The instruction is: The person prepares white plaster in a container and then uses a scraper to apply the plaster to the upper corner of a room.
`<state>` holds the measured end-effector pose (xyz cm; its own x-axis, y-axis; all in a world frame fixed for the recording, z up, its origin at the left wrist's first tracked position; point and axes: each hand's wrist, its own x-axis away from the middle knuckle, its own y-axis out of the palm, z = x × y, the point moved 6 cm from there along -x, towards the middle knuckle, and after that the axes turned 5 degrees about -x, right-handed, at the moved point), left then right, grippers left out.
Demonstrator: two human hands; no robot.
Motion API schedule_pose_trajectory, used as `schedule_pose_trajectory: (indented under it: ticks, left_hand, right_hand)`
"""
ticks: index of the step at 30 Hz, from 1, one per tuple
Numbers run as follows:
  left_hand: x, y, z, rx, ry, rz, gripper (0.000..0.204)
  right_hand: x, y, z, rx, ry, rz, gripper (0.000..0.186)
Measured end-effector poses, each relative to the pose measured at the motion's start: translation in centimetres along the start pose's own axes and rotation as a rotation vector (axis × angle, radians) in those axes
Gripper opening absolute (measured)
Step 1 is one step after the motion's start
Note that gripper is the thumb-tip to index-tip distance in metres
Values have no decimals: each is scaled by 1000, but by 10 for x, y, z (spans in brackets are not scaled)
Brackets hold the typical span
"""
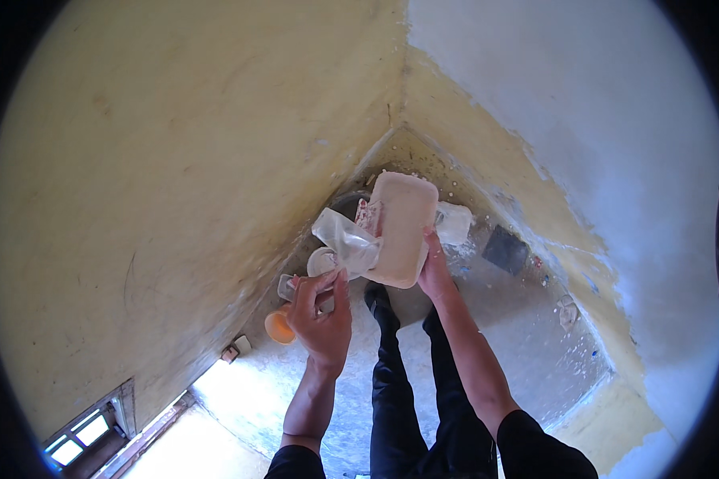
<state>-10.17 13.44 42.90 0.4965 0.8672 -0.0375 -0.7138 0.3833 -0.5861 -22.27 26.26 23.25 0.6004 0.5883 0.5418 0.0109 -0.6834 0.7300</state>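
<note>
My right hand [434, 267] grips the lower right edge of a pale pink, rounded rectangular slab or tray [403, 227], held up in front of me. I cannot tell whether it is hollow. My left hand [321, 315] has thumb and fingers pinched at the lower end of a crumpled clear plastic bag [345, 239]. The bag's upper part reaches the slab's left side. A red-and-white packet [367, 215] shows just behind the bag, partly covered. Below my hands, a white round tub [322, 261] and an orange bowl [280, 327] stand on the floor.
Two walls meet in a corner ahead; the right wall [599, 104] is partly coated white over yellow. A white bag [454, 223], a dark square piece [505, 249] and scattered scraps lie on the splattered floor [519, 335]. A dark bucket [350, 203] stands in the corner.
</note>
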Motion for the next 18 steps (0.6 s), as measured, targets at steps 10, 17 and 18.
schedule_pose_trajectory:
  ticks: [10,17,18]
  left_hand:
    - [3,1,4,16,26,33,11]
    - [4,0,10,-24,76,11,11]
    - [6,0,10,-24,75,10,11]
  right_hand:
    - [-3,-5,-2,-2,-4,-36,59]
    - [-2,-6,-4,6,-18,9,60]
    - [-1,-7,-4,5,-17,11,60]
